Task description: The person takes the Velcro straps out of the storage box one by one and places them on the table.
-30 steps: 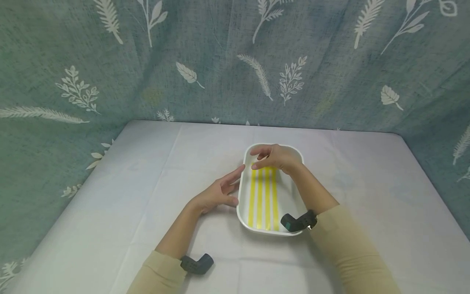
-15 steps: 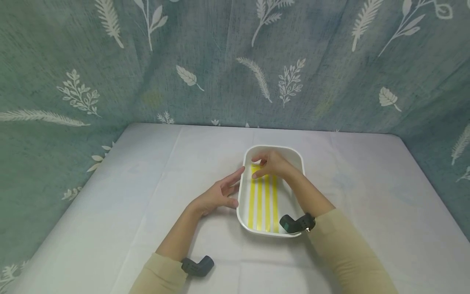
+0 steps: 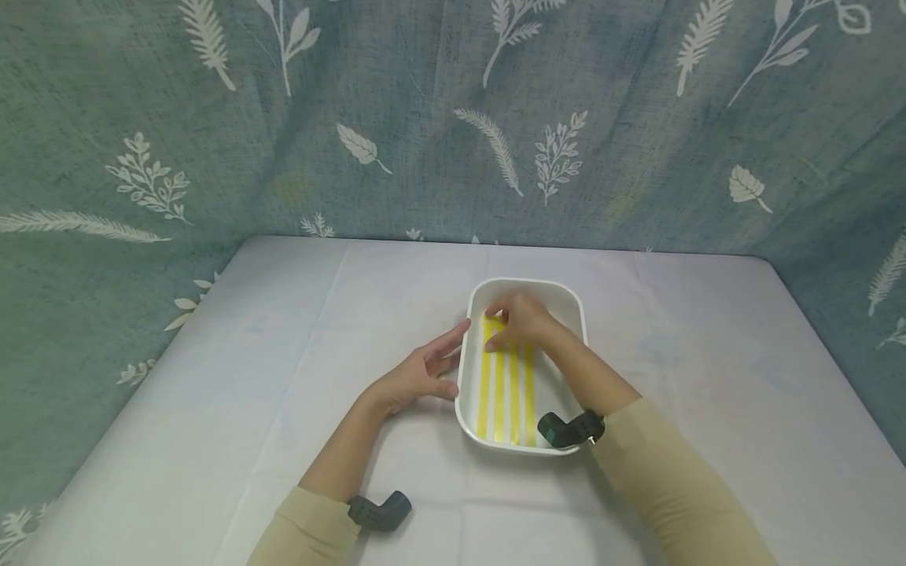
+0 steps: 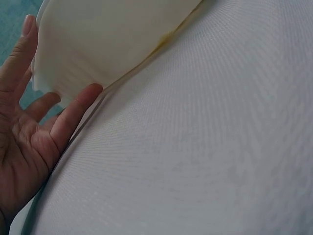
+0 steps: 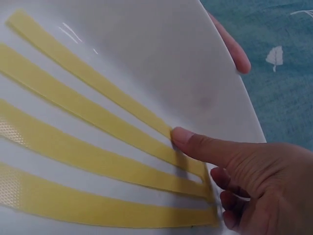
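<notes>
A white tray [image 3: 554, 385] with rounded corners lies on the table. Inside, several flat yellow strips [image 3: 499, 393] run lengthwise side by side; their far ends seem to meet in the right wrist view. My right hand [image 3: 525, 321] is down in the tray at those far ends. Its thumb [image 5: 183, 136] touches the end part of one outer strip, index finger and thumb apart, the other fingers bent near the tray's end wall. From outside, my left hand [image 3: 418, 377] touches the tray's left wall with spread fingertips and thumb [image 4: 93, 93].
A pale cloth covers the table [image 3: 340, 314]. Behind and at both sides hangs a green-blue curtain [image 3: 425, 118] with white leaf prints. Dark wrist cameras sit on the left wrist [image 3: 382, 512] and the right wrist [image 3: 572, 430], the latter over the tray's near right corner.
My right hand has gone lower into the tray, its thumb shifting a little nearer along the outer strip. The left hand and the tray have stayed in place.
</notes>
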Motion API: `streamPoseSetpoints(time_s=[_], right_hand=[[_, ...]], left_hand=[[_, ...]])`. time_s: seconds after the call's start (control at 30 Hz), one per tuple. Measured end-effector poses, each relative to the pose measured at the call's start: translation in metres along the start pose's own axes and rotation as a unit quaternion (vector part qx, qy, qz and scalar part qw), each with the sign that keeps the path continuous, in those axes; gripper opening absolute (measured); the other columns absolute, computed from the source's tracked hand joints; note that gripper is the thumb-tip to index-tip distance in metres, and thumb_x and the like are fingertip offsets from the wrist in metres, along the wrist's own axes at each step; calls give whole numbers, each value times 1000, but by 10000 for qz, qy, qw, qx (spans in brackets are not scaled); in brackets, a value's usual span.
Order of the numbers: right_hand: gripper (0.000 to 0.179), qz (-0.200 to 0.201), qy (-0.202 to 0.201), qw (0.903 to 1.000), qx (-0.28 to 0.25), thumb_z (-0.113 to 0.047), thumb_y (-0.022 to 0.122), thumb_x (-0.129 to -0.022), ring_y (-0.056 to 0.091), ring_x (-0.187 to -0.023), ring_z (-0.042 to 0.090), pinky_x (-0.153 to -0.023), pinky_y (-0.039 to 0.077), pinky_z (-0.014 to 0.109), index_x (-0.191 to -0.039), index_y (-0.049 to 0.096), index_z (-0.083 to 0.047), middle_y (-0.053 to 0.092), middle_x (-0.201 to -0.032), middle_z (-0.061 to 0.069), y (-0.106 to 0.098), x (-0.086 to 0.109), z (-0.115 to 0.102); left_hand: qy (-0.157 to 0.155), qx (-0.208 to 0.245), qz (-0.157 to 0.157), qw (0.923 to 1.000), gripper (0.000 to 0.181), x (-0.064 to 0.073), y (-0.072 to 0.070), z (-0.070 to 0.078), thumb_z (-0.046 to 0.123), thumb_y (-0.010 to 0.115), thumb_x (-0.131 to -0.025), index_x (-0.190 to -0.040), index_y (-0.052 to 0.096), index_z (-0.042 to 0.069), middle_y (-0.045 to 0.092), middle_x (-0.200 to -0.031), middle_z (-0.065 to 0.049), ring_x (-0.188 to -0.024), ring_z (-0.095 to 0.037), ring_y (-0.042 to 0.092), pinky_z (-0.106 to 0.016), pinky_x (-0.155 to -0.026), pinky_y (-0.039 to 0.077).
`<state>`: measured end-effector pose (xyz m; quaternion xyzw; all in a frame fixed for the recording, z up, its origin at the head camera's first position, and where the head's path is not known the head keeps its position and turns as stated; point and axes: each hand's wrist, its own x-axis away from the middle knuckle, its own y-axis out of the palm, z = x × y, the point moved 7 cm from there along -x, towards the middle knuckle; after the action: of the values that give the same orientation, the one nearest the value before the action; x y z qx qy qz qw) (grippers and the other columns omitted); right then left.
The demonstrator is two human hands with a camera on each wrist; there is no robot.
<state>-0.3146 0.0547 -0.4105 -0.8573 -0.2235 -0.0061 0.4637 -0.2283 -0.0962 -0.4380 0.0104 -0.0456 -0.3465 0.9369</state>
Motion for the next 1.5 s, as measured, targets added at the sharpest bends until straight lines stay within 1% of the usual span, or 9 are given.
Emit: streamPoseSetpoints(time_s=[0.17,0.4,0.5,0.73,0.9,1.0,1.13,1.27,1.5], right_hand=[[56,3,108,9999,40,-30,89,-63,53,-90,21,-77,46,29,-113,68,-13,61,-100,7,2,-1,-1],[45,134,-22,9999,-6,-25,88,-64,54,-91,21,-82,47,31,-103,70,-11,63,-97,6,0,1,-6],[39,173,-93,9992,-352,-21,86,-68,53,-90,20,-79,46,29,-102,70,-8,63,-97,8,-3,1,-8],[37,195,-348,9917,-1221,-15,82,-72,51,-72,16,-59,43,22,-105,69,-4,60,-87,8,-7,-1,-11],[36,160,-452,9862,-1583,-14,79,-76,55,-66,15,-57,45,22,-108,67,-1,62,-83,8,-7,1,-13],[37,25,-314,9774,-2088,-12,75,-79,65,-70,18,-62,53,25,-112,64,1,68,-87,13,-5,2,-12],[38,-127,-174,9581,-2857,-6,73,-81,71,-80,26,-70,58,35,-115,60,4,70,-90,19,-2,4,-11],[39,-156,-200,9453,-3251,-3,71,-81,70,-81,26,-75,58,39,-118,59,4,70,-88,16,-2,5,-9],[44,-83,-237,9298,-3673,-2,66,-83,70,-85,17,-77,57,38,-126,58,-2,71,-102,14,-7,9,-9]], left_hand=[[-45,-68,41,10000,107,1,0,0,28,85,-67,-152,20,26,12,-158,10,-144,-26,19,-40,-110,32],[-25,-121,8,9999,109,0,-1,0,33,86,-64,-151,20,29,12,-158,12,-144,-25,19,-37,-111,30],[20,-154,-24,9999,109,0,-1,3,33,85,-66,-152,19,27,11,-158,11,-144,-26,19,-38,-111,30],[-19,-146,5,9999,103,-1,-3,5,26,84,-70,-151,20,30,11,-158,11,-144,-26,20,-38,-111,30],[-77,-151,49,9998,101,1,-3,3,24,84,-70,-150,22,34,11,-158,12,-144,-26,19,-39,-112,28],[-94,-145,78,9998,101,2,-3,1,27,84,-70,-150,23,35,11,-158,11,-144,-26,20,-41,-113,26],[-120,-101,65,9999,100,3,-1,-1,27,83,-70,-149,23,36,11,-158,13,-144,-25,19,-41,-113,26],[-106,-82,34,9999,102,3,1,-2,29,84,-69,-150,22,36,11,-158,14,-144,-24,19,-39,-113,27],[-77,-143,-3,9999,100,2,0,-1,29,83,-71,-150,22,34,12,-158,13,-144,-26,20,-39,-110,32]])
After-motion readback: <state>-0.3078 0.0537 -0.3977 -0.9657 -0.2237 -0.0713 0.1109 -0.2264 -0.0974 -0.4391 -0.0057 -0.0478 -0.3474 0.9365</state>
